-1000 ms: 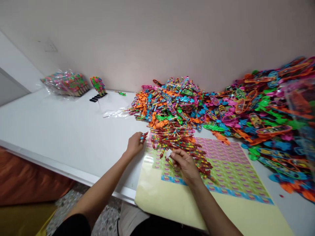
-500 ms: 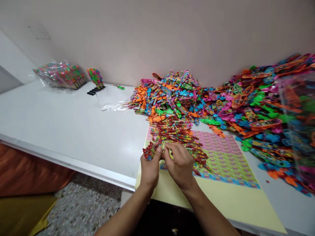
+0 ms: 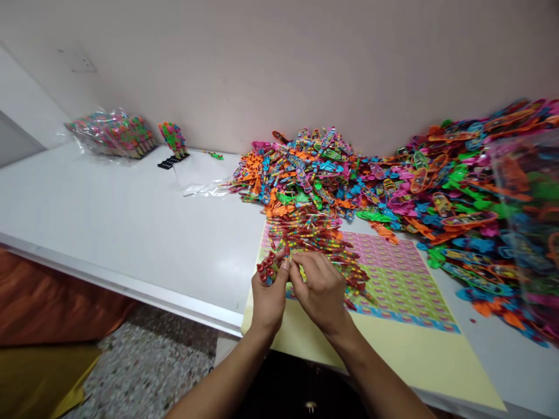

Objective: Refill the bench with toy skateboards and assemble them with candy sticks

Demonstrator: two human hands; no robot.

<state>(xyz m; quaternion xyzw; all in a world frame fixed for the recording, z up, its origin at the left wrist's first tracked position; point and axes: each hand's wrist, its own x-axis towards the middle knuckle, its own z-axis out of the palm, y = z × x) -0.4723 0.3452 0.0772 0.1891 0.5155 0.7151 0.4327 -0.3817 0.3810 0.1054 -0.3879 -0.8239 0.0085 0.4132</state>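
Note:
My left hand (image 3: pixel 268 299) is closed around several slim red-ended pencils (image 3: pixel 266 267), colourful and banded, their red ends pointing up. One more pencil (image 3: pixel 287 254) stands upright at my left thumb and fingertips. My right hand (image 3: pixel 321 294) is pinched shut right beside that pencil; whatever lies between its fingertips is too small to make out. Just beyond both hands lies a heap of similar pencils (image 3: pixel 312 230), on a yellow-backed sheet of printed stickers (image 3: pixel 406 291) in pink, green and blue bands.
Behind is a pile of bright skateboard-shaped plastic pieces (image 3: pixel 301 166), and a larger pile (image 3: pixel 463 203) spreads right, partly under clear plastic. On the left of the white table (image 3: pixel 131 227) are a bagged bundle (image 3: pixel 113 137), a black rack (image 3: pixel 173 162) and a plastic bag (image 3: pixel 205 187).
Both hands stay together with almost the same grip on the pencils. The view has shifted very slightly, and the pencils in my left hand are tilted a little differently.

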